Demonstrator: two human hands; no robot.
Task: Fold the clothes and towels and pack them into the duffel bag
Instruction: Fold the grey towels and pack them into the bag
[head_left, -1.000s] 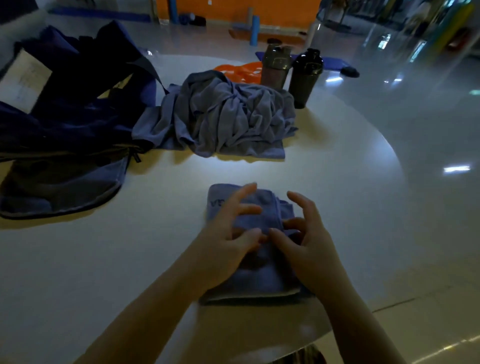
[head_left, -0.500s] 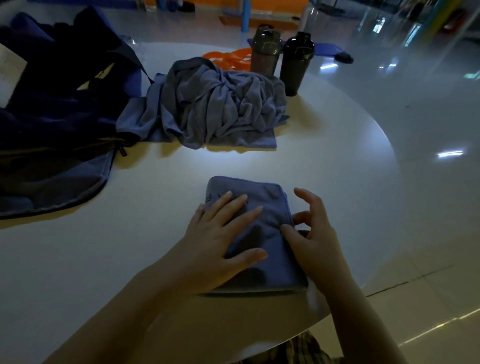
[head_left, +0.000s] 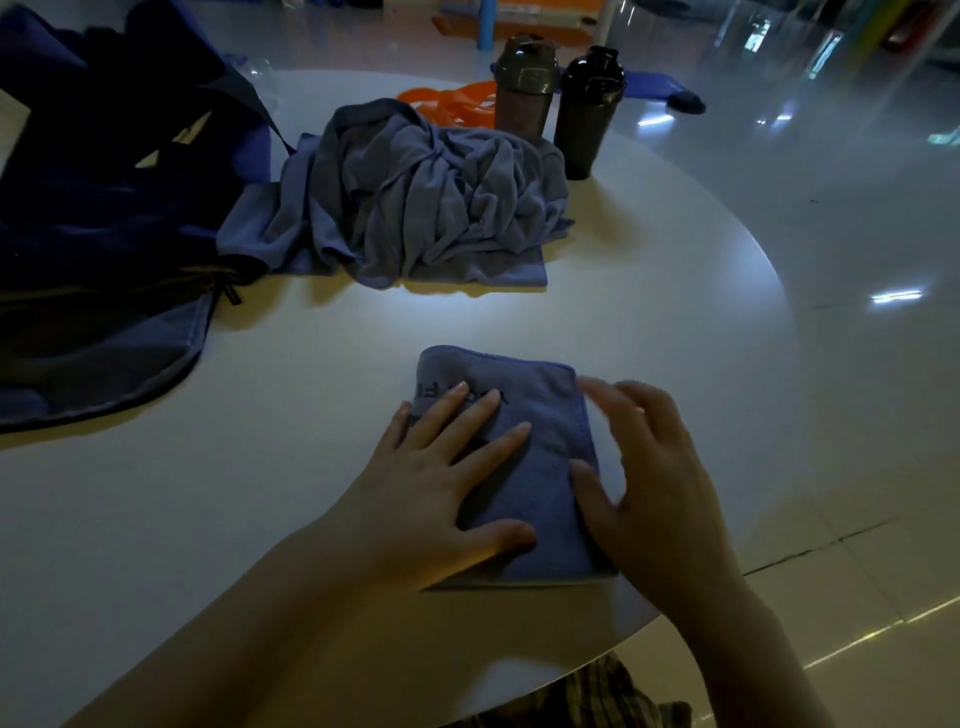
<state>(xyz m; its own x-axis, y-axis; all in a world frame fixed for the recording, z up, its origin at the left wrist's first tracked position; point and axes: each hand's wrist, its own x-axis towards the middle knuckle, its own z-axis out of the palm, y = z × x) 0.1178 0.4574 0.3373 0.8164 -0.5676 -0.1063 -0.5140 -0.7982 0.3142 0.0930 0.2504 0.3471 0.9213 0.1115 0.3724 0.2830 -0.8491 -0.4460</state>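
Folded towel: a small blue-grey terry towel (head_left: 524, 467) folded into a neat upright rectangle, lying flat near the front edge of the round white worktop (head_left: 311, 519). Its far left corner is rounded, a stitched hem runs along the right side, and dark lettering shows near the far left edge, partly covered by fingers and too dim to read. A paler layer shows along the near edge.
Left hand: the left hand (head_left: 436, 483) lies palm down on the left half of the towel, fingers straight and spread, thumb stretched across the near part of the cloth.
Right hand: the right hand (head_left: 654, 478) is at the towel's right edge, fingers loosely bent and blurred; the thumb touches the cloth by the hem. It grips nothing.
Unfolded pile: a crumpled heap of blue-grey cloth (head_left: 415, 202) sits farther back on the worktop, well apart from the folded towel, with a flat piece of the same colour under it.
Duffel bag: a dark navy fabric duffel bag (head_left: 104, 208) lies open at the left, its flap spread on the worktop, touching the heap's left edge.
Bottles: two dark shaker bottles (head_left: 561, 104) stand upright side by side just behind the heap, an orange object (head_left: 447, 104) beside them.
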